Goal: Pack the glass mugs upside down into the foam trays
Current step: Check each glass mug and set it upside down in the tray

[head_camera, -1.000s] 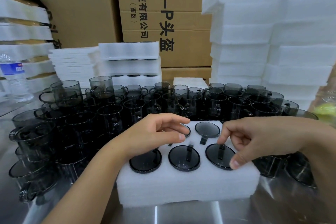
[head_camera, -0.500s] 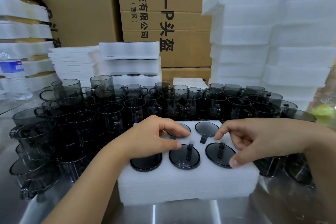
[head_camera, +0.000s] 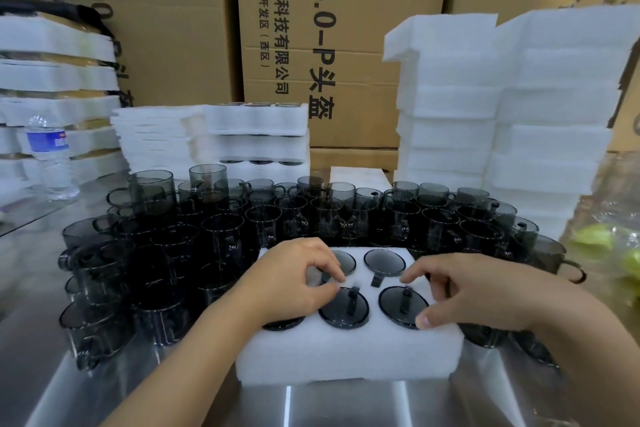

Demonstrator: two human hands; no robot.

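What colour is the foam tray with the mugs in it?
White. The foam tray shows best in the head view.

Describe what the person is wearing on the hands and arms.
Nothing worn shows. The left hand and right hand are bare: no gloves, rings or watch visible. The left forearm and right forearm are uncovered to the frame's edge, with no sleeves in view.

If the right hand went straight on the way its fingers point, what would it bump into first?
Likely the handle of the back-row middle mug, just beyond the index fingertip of the right hand. Past that is the left hand. Depth is unclear here.
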